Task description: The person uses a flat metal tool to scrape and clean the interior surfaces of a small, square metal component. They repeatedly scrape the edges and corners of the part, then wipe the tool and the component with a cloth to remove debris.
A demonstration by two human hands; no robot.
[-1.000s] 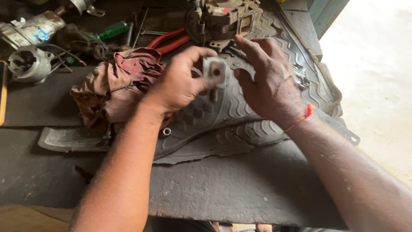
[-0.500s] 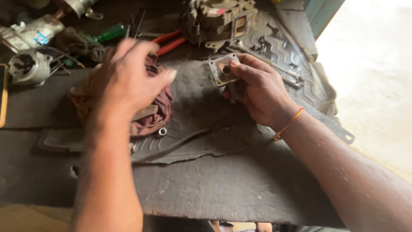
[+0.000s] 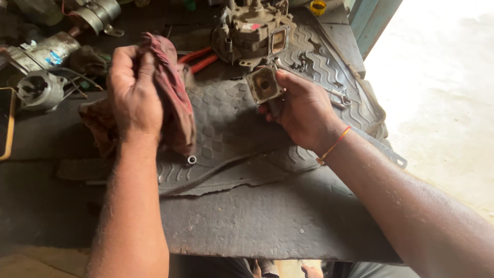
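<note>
Since half a second ago, the left hand [image 3: 135,95] has closed on the dark red rag [image 3: 172,100] and lifted it off the rubber mat [image 3: 231,128], where before it hovered open above the heap. Now the fingers are bunched tight round the upper edge of the cloth, and the rest of the rag hangs down from the fist toward the mat. Over the same half second the right hand [image 3: 301,110] has kept its grip on the small square metal plate [image 3: 263,84] and shifted little. It holds the plate tilted up toward the camera, thumb along the right edge and fingers curled beneath, so that the brown face with its central hole shows. Plate and rag are apart, with bare mat between them.

Behind the plate, at the far edge of the tabletop [image 3: 267,221], stands a grimy carburettor body [image 3: 252,31], close to the plate but not touching it. Red-handled pliers [image 3: 198,59] lie just left of it, partly hidden by the raised rag. A small metal ring [image 3: 192,159] sits on the mat below the hanging cloth. Farther left lie a round grey motor housing [image 3: 36,90] and a cylindrical metal part [image 3: 43,51]. A red and yellow thread circles the right wrist.
</note>
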